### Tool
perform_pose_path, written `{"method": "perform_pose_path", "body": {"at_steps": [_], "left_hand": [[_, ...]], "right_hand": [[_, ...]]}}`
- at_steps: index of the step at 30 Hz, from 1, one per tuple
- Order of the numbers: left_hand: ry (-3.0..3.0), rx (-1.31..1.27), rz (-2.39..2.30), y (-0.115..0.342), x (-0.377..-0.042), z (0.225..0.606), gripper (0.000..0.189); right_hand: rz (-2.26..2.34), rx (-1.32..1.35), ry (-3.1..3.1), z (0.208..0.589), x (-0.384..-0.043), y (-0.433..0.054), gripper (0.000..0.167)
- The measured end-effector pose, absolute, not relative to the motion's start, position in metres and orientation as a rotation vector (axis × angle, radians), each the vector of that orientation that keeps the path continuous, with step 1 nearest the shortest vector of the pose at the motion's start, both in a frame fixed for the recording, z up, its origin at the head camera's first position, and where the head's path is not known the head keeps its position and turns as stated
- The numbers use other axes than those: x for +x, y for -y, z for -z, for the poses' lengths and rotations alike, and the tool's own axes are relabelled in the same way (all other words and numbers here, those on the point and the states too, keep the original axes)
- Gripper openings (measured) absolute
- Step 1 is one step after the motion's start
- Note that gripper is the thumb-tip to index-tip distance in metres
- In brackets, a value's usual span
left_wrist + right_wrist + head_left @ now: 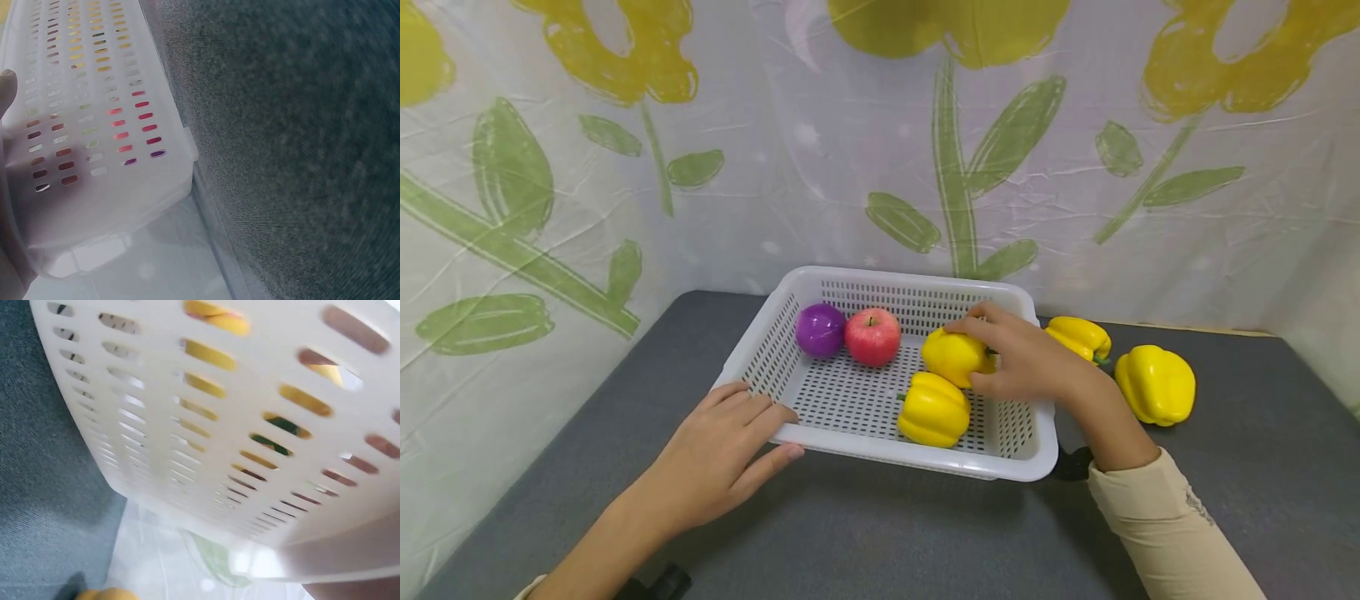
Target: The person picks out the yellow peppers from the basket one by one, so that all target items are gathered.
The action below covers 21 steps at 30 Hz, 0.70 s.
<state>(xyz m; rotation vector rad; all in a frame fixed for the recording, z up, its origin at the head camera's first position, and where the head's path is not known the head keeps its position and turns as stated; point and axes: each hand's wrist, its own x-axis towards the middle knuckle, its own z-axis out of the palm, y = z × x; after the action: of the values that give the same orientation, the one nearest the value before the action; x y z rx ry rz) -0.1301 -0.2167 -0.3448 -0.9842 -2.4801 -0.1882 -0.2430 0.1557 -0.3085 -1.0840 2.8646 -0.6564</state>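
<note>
Pinched between fingertips and thumb, the yellow held pepper (953, 358) is in the right half of the white basket (917, 454), gripped from above by the right hand (1033, 354); whether it rests on the basket floor or is lifted, I cannot tell. The left hand (733, 437) holds the basket's near left corner, fingers over the rim and thumb along the outside of its near edge.

The near pepper (934, 410), also yellow, lies on its side by the basket's near edge, its stem towards the left edge and the held pepper just behind it. Towards the basket's far left corner sit the purple ball (821, 330) and, just to its right, the red apple (872, 337), upright.

Outside the basket, two more yellow peppers lie on the dark grey table (865, 533). The far pepper (1077, 335) is near the table's far edge, just beyond the basket's right edge and partly hidden by the right hand. The right pepper (1156, 385) lies beside it, towards the table's right edge. Flowered cloth (820, 208) hangs behind the table's far edge. A cream sleeve (1150, 500) covers the right forearm.
</note>
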Motion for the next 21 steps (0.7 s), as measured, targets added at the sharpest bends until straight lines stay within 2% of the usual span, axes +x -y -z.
{"method": "perform_pose_path", "body": {"at_steps": [14, 21], "left_hand": [[2.468, -0.991, 0.194, 0.218, -0.131, 0.345, 0.040], [2.470, -0.990, 0.195, 0.218, -0.131, 0.345, 0.037]], "right_hand": [[0.930, -1.107, -2.758, 0.292, -0.237, -0.167, 0.065], [0.996, -1.158, -2.708, 0.280, -0.230, -0.175, 0.059]]}}
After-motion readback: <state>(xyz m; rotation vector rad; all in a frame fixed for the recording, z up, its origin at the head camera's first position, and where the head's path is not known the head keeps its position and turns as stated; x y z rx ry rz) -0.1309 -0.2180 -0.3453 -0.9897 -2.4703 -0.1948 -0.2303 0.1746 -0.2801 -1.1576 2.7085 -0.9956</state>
